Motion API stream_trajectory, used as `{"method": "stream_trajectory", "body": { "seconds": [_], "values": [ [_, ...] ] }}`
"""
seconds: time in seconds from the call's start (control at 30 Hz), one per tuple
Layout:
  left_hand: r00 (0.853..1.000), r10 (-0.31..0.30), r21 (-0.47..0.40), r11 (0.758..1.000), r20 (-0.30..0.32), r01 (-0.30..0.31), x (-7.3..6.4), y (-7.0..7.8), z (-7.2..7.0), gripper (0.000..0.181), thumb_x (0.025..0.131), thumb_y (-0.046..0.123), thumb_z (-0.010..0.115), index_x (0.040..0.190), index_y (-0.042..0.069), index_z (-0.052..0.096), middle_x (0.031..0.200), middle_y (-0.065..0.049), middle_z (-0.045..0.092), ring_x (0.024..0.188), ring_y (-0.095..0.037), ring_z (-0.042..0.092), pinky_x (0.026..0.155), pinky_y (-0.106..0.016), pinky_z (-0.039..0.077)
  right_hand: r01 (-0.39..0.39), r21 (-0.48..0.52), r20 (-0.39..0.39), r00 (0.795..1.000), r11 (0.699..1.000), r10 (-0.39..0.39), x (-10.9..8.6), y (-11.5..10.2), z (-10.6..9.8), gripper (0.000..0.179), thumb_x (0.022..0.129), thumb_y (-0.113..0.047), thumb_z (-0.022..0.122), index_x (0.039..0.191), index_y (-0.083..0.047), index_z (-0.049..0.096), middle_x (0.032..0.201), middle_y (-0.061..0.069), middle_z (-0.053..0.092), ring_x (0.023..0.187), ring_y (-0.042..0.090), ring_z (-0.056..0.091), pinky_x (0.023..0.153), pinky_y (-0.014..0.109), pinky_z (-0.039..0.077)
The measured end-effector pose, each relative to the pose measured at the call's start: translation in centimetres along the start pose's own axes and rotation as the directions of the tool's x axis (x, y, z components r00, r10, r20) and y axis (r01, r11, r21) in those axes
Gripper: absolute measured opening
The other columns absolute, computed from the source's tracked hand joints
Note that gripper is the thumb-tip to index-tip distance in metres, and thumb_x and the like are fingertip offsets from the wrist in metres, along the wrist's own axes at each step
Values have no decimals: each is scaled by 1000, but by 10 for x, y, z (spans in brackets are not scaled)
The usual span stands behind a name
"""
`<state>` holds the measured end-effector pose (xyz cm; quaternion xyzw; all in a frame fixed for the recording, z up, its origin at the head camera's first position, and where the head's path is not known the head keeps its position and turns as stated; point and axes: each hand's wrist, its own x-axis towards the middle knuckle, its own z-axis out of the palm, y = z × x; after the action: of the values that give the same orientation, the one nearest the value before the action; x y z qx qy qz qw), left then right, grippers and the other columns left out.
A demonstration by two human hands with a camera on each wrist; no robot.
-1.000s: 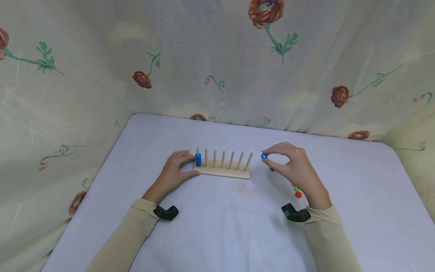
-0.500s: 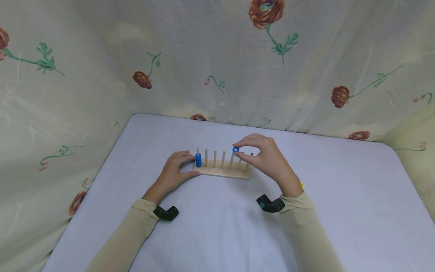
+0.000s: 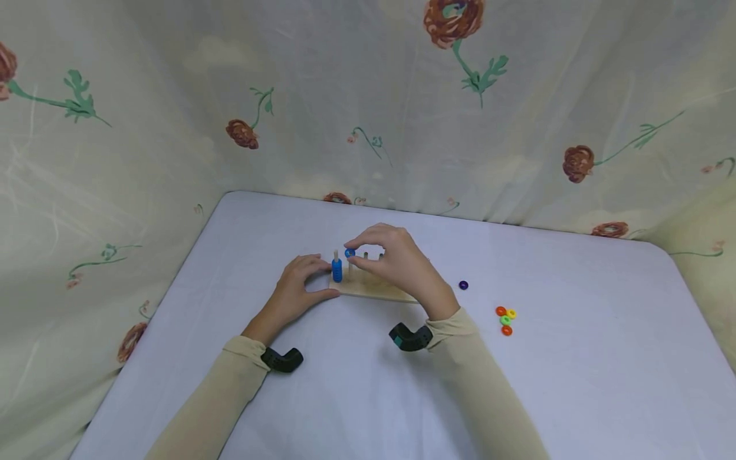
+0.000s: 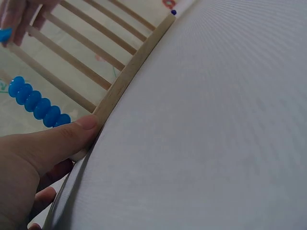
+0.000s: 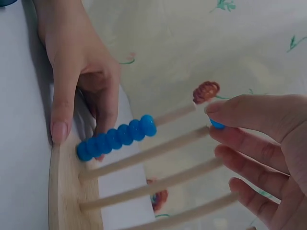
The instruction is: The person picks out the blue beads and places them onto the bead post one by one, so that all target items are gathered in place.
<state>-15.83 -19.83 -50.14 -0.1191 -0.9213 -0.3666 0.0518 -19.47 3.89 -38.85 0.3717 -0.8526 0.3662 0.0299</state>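
Note:
A wooden peg stand (image 3: 372, 291) with a row of upright pegs sits on the table, its left end held by my left hand (image 3: 292, 289). In the left wrist view the thumb (image 4: 72, 135) presses the front edge of the base. Blue ring beads (image 5: 117, 138) are stacked on the leftmost peg, whose bare tip sticks out above them. My right hand (image 3: 399, 263) pinches one more blue bead (image 5: 217, 124) between thumb and index finger, right at the tip of the second peg (image 5: 158, 149). Some right-hand pegs are hidden behind this hand in the head view.
A dark purple bead (image 3: 463, 285) lies right of the stand. Farther right, orange (image 3: 506, 330), green (image 3: 505, 320) and yellow (image 3: 512, 314) beads lie grouped on the white-covered table (image 3: 575, 358). A flowered curtain (image 3: 402, 160) hangs behind the table.
My right hand has carried the blue bead leftward from the right of the stand to the second peg's tip. The loose beads on the right are uncovered. The left hand stays put.

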Motion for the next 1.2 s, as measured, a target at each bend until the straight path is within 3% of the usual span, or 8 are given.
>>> {"method": "stream_trajectory", "body": {
  "seconds": [0.3, 0.8, 1.2],
  "values": [
    [1000, 11, -3, 1000, 0, -11, 0, 0, 1, 50, 82, 33, 89, 125, 13, 72, 144, -13, 62, 143, -35, 49, 122, -63, 34, -3, -28, -3, 1000, 1000, 3, 11, -5, 13, 21, 93, -22, 78, 112, -12, 80, 108, 1, 80, 108, 21, 71, 94, 39, 59],
    [1000, 11, -5, 1000, -3, -11, 0, -1, 2, 52, 82, 34, 88, 127, 13, 71, 144, -13, 62, 143, -35, 48, 121, -64, 33, 6, -76, 8, 1000, 997, -5, 16, -8, 17, 22, 94, -24, 78, 113, -13, 80, 108, 1, 79, 107, 21, 71, 98, 38, 57],
    [1000, 17, 5, 1000, -4, -17, 0, -2, 1, 54, 82, 34, 89, 127, 12, 71, 145, -15, 62, 143, -36, 49, 121, -63, 35, -23, -59, -44, 999, 998, 20, 12, -6, 15, 40, 88, -40, 83, 118, -13, 78, 109, 0, 79, 109, 20, 69, 95, 39, 58]
  ]
}}
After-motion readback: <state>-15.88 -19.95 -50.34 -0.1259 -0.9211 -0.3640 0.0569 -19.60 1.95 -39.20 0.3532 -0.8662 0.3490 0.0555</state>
